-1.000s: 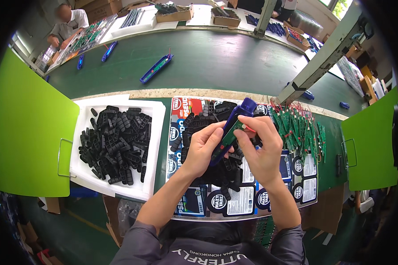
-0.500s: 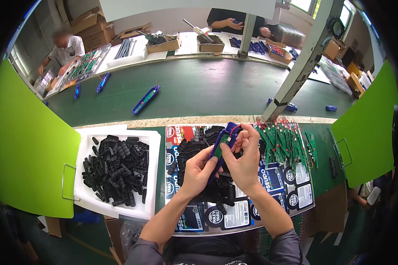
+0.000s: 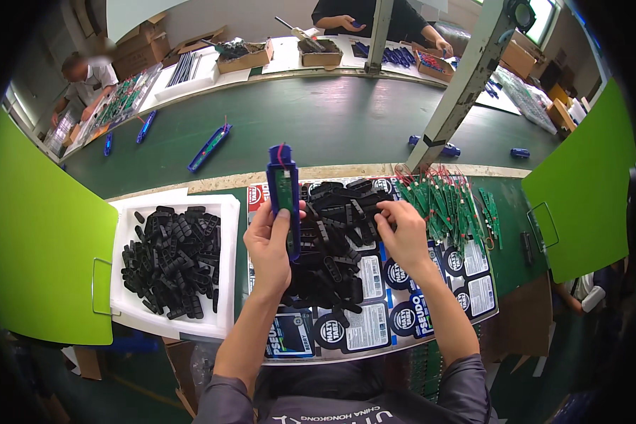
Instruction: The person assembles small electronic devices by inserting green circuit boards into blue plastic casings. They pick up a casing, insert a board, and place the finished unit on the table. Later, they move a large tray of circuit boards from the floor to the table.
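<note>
My left hand (image 3: 267, 247) grips a long blue plastic housing (image 3: 295, 237), held upright with its thumb on the front. Inside the housing lies a green circuit board (image 3: 283, 189) with red wires at its top end. Curled at the right edge of a heap of black ribbed plastic parts (image 3: 332, 212) is my right hand (image 3: 407, 237), thumb and index finger drawn together. Whatever may be between those fingertips is too small to make out. The heap rests on a printed sheet (image 3: 371, 332).
Left stands a white foam tray (image 3: 227, 268) of black parts. Green circuit boards with red wires (image 3: 438, 208) lie at the right. Beyond, blue housings (image 3: 209, 148) sit on a green belt (image 3: 297, 113), by a slanted post (image 3: 452, 106). Lime panels (image 3: 42, 247) flank both sides. Two people work opposite.
My right hand has left the blue housing and moved right, down to the black parts. The left hand has carried the housing left and turned it upright. The view has shifted slightly.
</note>
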Tool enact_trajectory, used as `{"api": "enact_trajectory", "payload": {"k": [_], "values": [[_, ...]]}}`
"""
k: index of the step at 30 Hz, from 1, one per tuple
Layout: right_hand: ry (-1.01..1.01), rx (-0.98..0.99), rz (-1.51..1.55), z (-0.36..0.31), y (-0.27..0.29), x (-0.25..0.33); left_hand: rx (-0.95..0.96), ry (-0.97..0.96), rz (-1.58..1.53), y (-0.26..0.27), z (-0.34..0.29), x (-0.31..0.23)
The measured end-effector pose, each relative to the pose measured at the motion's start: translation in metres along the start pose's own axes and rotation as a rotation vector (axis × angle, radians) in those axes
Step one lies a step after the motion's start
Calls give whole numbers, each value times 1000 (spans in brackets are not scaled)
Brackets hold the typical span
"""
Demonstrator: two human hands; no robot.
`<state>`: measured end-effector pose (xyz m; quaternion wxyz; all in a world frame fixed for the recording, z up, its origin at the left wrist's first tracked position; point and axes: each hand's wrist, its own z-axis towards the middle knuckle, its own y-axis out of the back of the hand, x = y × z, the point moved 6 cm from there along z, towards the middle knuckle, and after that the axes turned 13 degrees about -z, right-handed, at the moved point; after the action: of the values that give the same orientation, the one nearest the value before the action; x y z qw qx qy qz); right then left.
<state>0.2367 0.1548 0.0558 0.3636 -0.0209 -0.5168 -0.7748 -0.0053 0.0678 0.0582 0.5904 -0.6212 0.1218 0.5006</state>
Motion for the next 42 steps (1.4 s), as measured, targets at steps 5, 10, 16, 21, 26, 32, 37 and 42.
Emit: {"api": "enact_trajectory", "payload": {"k": [5, 10, 16, 21, 26, 32, 37, 42], "values": [[152, 2, -337, -14, -14, 12, -48, -21, 37, -1, 4, -2], [42, 14, -295, -22, -9, 10, -42, 76, 91, -17, 34, -4], [-14, -32, -37, -21, 6, 2, 27, 111, 467, 5, 152, 59], [-21, -120, 288, -26, -2, 0, 5, 204, 864, 40, 235, 120], [-25, -115, 410, -24, -5, 0, 39, 287, 1017, 16, 259, 163], [11, -133, 451, -24, -6, 1, 174, 275, 1072, -12, 264, 190], [-61, -88, 484, -25, -16, -3, 250, 116, 1352, -9, 266, 180], [-186, -42, 582, -24, -18, -6, 468, -389, 1420, -86, 245, 169]]}}
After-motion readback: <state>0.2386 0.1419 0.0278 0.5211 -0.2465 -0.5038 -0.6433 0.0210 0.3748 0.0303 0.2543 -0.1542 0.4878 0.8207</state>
